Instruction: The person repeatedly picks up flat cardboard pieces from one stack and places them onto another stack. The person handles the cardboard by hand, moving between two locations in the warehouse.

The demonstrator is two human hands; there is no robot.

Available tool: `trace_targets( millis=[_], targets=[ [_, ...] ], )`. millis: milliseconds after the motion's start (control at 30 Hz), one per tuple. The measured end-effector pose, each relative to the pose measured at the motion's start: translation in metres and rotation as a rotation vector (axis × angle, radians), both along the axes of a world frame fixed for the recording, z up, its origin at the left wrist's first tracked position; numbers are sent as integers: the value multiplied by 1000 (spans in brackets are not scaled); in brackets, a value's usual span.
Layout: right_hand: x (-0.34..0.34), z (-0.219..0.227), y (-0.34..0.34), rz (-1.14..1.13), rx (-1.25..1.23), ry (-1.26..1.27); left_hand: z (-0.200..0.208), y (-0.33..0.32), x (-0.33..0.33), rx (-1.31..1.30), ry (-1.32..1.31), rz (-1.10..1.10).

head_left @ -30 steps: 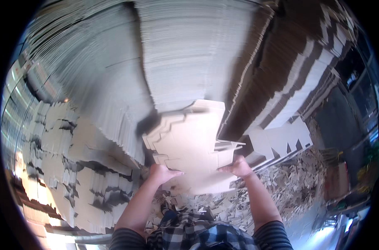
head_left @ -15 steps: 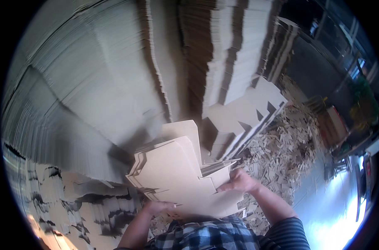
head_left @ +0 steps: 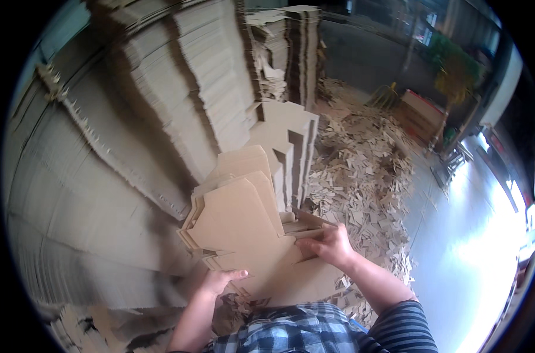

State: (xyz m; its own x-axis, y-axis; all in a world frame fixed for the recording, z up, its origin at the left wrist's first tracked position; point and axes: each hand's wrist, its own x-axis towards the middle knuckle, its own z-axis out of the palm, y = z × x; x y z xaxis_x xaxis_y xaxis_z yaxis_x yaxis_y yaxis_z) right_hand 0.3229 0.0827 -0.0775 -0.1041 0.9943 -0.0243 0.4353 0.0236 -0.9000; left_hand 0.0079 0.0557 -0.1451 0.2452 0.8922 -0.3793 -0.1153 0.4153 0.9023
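Observation:
A bundle of die-cut cardboard sheets [head_left: 238, 217], brown with notched edges and flaps, is held in front of my body. My left hand [head_left: 223, 280] grips its lower left edge, thumb lying on the top sheet and fingers hidden beneath. At the right edge, my right hand [head_left: 332, 244] is closed round the flaps, its thumb pressing on the face. Several flaps stand up by the right fingers. The sheets fan slightly apart along the left side.
Tall stacks of cardboard [head_left: 214, 76] rise at the left and far side. A lower cardboard stack [head_left: 288, 126] stands just beyond the bundle. Cardboard scraps [head_left: 367, 170] heap over the floor to the right. Farther off sit a brown box [head_left: 417, 115] and a small stool [head_left: 453, 162].
My view has swung to the right, so the stacks sit farther left and more floor shows. Both hands keep hold of the bundle; my right hand has shifted slightly inward, its flaps bent up more.

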Motion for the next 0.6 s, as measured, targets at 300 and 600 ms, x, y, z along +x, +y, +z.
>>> trace_targets(
  millis=[300,600],
  targets=[
    [61,-11,-3,-82,-152,447,-22,14,51,-230,13,-151],
    [45,-10,-41,-302,106,-15,-42,20,54,-212,-156,-300]
  ],
)
